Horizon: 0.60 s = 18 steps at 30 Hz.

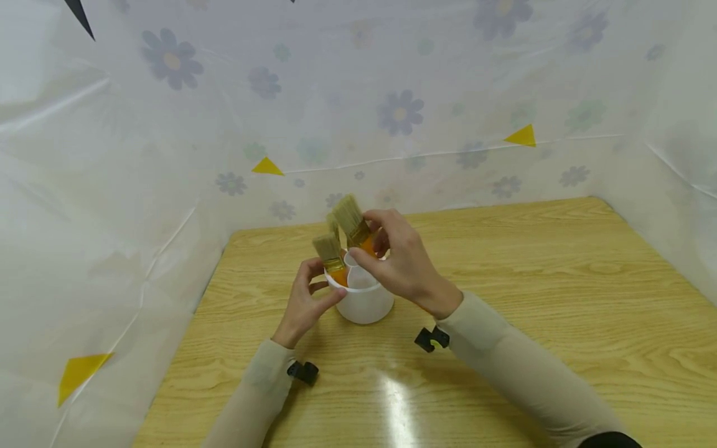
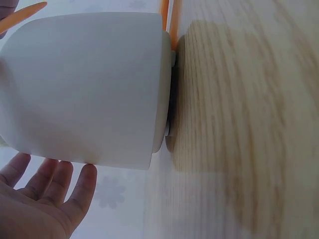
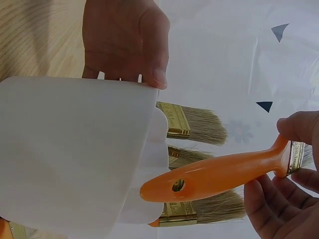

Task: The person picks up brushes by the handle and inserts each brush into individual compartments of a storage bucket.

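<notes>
My left hand (image 1: 305,302) holds the side of a white round holder (image 1: 365,306), thumb at its rim and fingers around the left side. In the left wrist view the fingertips touch its smooth wall. My right hand (image 1: 406,258) pinches a paintbrush (image 3: 214,174) near its metal band, bristles up and orange handle angled over the holder's compartments. Inside the holder stand other brushes, bristles up: one (image 3: 199,122) beside my left thumb, another (image 3: 174,157) partly behind the held handle, and a third (image 3: 182,214) below it.
Orange handles (image 2: 174,20) show low beyond the holder in the left wrist view. A further brush (image 3: 7,230) is partly visible at the right wrist view's lower left corner. Wooden table (image 1: 560,298) under everything; translucent plastic sheeting (image 1: 347,124) encloses its back and sides.
</notes>
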Available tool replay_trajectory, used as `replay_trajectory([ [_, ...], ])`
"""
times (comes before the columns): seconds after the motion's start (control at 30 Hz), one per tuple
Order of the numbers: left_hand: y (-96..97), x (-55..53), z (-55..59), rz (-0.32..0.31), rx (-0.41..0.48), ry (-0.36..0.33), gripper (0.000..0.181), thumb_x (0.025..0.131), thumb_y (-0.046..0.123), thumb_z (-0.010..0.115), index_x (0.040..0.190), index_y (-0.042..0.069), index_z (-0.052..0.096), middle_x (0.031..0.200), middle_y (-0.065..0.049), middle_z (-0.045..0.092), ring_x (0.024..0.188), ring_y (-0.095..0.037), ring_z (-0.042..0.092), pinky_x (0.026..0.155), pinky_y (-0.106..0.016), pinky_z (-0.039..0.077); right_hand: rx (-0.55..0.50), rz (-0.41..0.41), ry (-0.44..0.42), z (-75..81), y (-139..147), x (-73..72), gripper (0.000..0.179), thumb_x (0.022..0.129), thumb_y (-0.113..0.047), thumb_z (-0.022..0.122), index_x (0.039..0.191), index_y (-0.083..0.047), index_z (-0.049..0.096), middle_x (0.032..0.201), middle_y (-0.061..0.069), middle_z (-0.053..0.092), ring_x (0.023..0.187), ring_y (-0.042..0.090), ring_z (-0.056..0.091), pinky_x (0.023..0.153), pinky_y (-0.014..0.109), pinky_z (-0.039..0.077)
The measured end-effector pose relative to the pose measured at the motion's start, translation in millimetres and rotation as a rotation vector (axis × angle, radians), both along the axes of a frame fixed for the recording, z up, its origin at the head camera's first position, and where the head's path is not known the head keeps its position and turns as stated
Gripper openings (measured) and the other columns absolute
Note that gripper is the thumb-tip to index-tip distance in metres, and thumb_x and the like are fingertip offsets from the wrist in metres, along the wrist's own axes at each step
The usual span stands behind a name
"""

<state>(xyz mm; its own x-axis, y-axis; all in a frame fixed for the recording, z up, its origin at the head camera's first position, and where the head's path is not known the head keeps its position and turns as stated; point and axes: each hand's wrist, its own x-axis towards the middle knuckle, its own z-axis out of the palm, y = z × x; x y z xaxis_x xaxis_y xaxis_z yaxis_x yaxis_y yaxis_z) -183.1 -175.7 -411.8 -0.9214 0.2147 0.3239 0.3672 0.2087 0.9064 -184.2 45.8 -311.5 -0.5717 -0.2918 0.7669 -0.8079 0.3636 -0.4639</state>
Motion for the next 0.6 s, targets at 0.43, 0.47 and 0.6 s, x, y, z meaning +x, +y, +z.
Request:
replay_trajectory([
  [0.43,4.5,10.2,19.7,-0.012,-0.006,-0.018,0.059,0.084,0.010,0.072,0.134,0.003,0.040,0.131,-0.014,0.046,0.120,-0.029,0.046,0.098,-0.050,0.043,-0.019,-0.009,-0.002,5.2,-7.1,-0.7,0.049,0.082,-0.018,0.076,0.122,-0.002,0.052,0.099,0.008,0.053,0.066,0.012,0.053,0.058,0.023,0.049],
  [0.47,3.5,8.2,15.8,-0.011,-0.007,-0.014,0.060,0.084,0.012,0.073,0.134,0.005,0.040,0.131,-0.012,0.046,0.120,-0.028,0.046,0.098,-0.049,0.044,-0.022,-0.009,-0.004,5.6,-7.6,-0.4,0.049,0.082,-0.018,0.076,0.123,-0.002,0.052,0.099,0.008,0.053,0.066,0.012,0.053,0.058,0.023,0.050],
  [0.6,0.6,0.8,1.6,0.000,0.001,-0.006,0.060,0.084,0.021,0.075,0.133,0.013,0.042,0.130,-0.005,0.047,0.119,-0.022,0.046,0.097,-0.044,0.045,-0.035,-0.010,-0.010,6.7,-9.5,0.3,0.050,0.082,-0.017,0.076,0.123,-0.002,0.052,0.100,0.008,0.053,0.067,0.012,0.053,0.058,0.023,0.050],
])
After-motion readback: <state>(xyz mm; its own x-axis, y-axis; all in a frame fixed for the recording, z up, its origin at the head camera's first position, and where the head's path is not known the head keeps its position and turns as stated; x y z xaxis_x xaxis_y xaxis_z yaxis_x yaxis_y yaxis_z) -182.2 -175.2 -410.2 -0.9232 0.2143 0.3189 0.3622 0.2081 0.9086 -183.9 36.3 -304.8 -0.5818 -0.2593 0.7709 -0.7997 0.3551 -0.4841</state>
